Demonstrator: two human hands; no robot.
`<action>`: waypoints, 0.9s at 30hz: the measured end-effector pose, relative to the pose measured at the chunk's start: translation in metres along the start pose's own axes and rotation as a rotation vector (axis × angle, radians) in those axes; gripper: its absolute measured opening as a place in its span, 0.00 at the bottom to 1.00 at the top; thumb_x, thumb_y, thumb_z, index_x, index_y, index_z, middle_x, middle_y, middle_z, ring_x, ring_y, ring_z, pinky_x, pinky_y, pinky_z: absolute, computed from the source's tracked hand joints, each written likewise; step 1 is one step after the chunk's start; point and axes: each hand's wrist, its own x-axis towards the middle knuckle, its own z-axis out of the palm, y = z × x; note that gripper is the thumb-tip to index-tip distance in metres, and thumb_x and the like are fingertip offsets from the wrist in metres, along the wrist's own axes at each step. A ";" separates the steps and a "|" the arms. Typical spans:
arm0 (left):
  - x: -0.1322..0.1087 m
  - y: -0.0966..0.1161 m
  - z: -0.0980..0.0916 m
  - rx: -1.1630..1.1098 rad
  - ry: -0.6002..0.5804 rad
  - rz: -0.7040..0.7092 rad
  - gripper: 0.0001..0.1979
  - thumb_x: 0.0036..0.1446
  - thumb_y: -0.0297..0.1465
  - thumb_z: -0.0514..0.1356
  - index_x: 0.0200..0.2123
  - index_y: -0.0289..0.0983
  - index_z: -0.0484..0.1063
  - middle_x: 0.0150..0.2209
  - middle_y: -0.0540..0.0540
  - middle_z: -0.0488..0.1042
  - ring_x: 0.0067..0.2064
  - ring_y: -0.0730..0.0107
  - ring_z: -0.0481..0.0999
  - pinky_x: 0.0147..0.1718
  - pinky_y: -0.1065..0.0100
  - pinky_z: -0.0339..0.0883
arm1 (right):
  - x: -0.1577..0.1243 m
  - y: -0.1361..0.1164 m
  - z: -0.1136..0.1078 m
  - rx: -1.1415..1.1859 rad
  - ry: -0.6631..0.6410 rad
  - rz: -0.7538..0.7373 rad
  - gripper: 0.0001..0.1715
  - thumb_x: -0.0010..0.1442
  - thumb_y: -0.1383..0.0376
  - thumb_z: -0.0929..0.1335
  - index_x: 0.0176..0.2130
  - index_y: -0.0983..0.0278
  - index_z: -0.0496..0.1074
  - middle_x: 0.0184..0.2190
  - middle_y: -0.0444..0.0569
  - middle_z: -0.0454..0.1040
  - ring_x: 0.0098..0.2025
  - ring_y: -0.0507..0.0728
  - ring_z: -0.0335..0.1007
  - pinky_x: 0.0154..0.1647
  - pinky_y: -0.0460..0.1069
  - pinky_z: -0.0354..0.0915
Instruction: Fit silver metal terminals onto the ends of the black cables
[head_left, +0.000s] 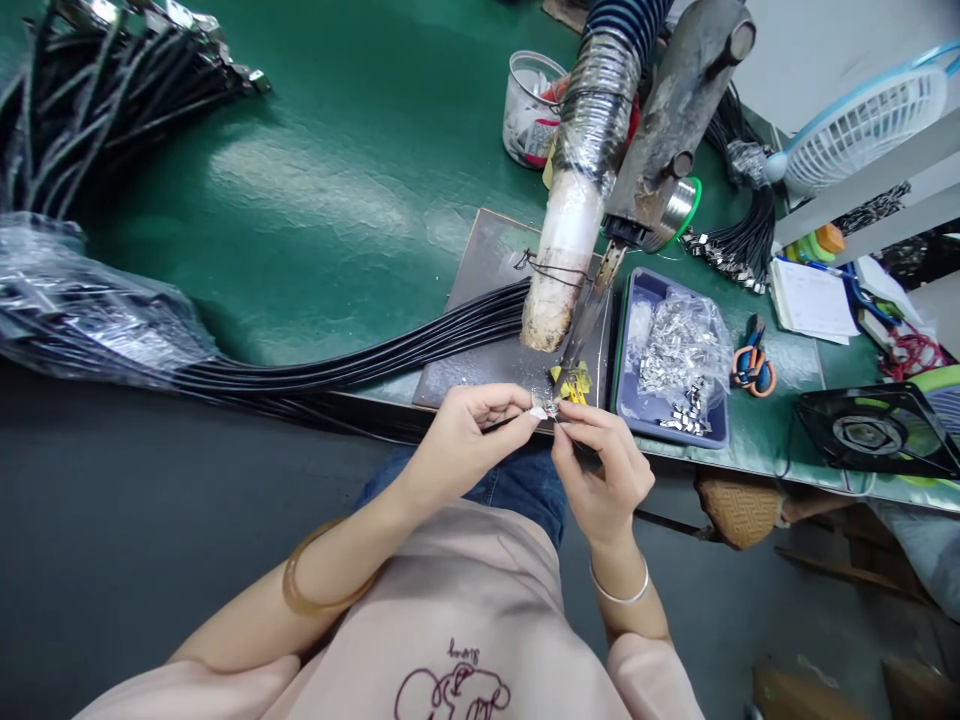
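My left hand [469, 430] is closed in a pinch at the table's front edge, gripping the end of a black cable [390, 355] from a bundle running left. My right hand [600, 465] is pinched too, its fingertips meeting the left hand's on a small silver metal connector [551, 408]. Both hands sit just below the tip of a soldering iron [592, 305], which hangs on a stand over a dark work mat [484, 265]. Yellow bits [574, 383] lie by the tip.
A blue tray [634, 400] holds a bag of metal clips [682, 350]. Orange-handled scissors [750, 365], a solder spool [679, 205], a plastic cup [529, 105], a white fan [862, 125] and a black fan [874, 430] stand right. Bagged cable bundles [82, 310] lie left.
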 end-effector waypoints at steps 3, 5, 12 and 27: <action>0.001 0.001 0.002 0.041 0.035 0.028 0.08 0.55 0.33 0.63 0.27 0.33 0.74 0.21 0.53 0.64 0.24 0.77 0.59 0.24 0.74 0.56 | -0.001 0.003 0.002 -0.072 0.002 -0.062 0.16 0.60 0.76 0.71 0.43 0.57 0.72 0.45 0.49 0.83 0.43 0.56 0.83 0.44 0.51 0.80; 0.001 0.000 0.003 0.077 0.060 0.047 0.08 0.55 0.31 0.62 0.26 0.33 0.74 0.20 0.54 0.61 0.23 0.78 0.56 0.23 0.74 0.52 | 0.000 0.004 0.003 -0.105 0.009 -0.104 0.16 0.60 0.77 0.71 0.43 0.57 0.72 0.45 0.49 0.83 0.43 0.56 0.83 0.44 0.50 0.80; 0.003 0.001 0.005 0.104 0.095 0.090 0.08 0.57 0.29 0.61 0.26 0.33 0.73 0.20 0.56 0.55 0.23 0.80 0.51 0.22 0.73 0.45 | 0.003 0.006 0.003 -0.123 0.004 -0.130 0.16 0.59 0.76 0.72 0.43 0.59 0.71 0.47 0.51 0.83 0.46 0.56 0.83 0.45 0.49 0.80; 0.001 0.001 0.004 0.098 0.105 0.072 0.11 0.58 0.31 0.61 0.25 0.33 0.71 0.22 0.54 0.56 0.25 0.78 0.53 0.24 0.72 0.50 | 0.009 -0.003 0.003 -0.185 0.025 -0.170 0.11 0.60 0.76 0.71 0.39 0.61 0.71 0.45 0.52 0.83 0.45 0.55 0.83 0.45 0.47 0.80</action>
